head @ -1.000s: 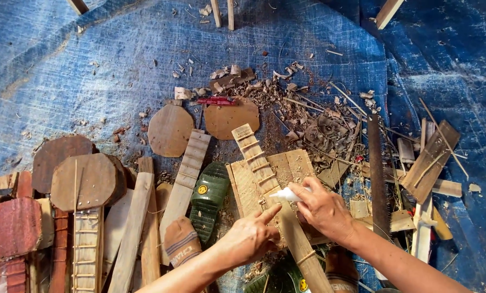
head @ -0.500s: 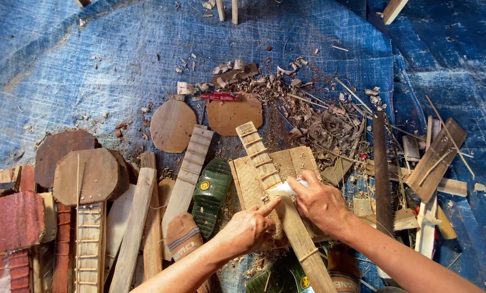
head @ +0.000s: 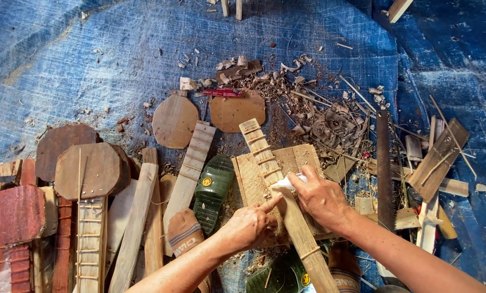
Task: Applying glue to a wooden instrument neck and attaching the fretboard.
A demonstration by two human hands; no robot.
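Slatted wooden neck (head: 278, 187), white tube (head: 287, 183)

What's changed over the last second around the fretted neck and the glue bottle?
Little has moved. The left hand has slid up the fretted wooden neck, its forefinger now pointing at the nozzle of the white glue bottle. The right hand still grips that bottle, tip against the neck. Nothing was picked up or let go; the saw and round wooden pieces lie as before.
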